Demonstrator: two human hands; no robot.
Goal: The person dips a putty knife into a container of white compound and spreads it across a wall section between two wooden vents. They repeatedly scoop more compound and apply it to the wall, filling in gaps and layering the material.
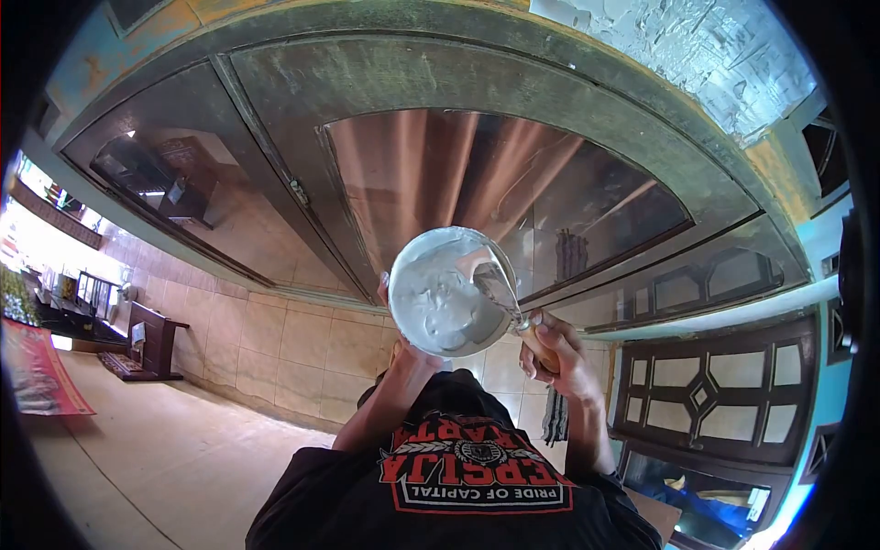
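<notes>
In the head view a round tub (401,316) of pale grey-white paste (435,298) is held up in front of my chest. My left hand (414,359) supports it from the left and below, its fingers curled against the outer wall and mostly hidden by the tub. My right hand (557,353) is closed around the wooden handle of a trowel (498,286). The trowel's metal blade reaches over the tub's right rim, and its tip is at the paste. Some paste clings to the blade.
Ahead stands a dark wooden frame (385,78) with glass panes and a reddish curtain (412,174) behind. Rough white-grey patches coat the wall (697,55) at upper right. A panelled door (706,394) is at right, and a dark wooden stand (156,344) at left on the tiled floor.
</notes>
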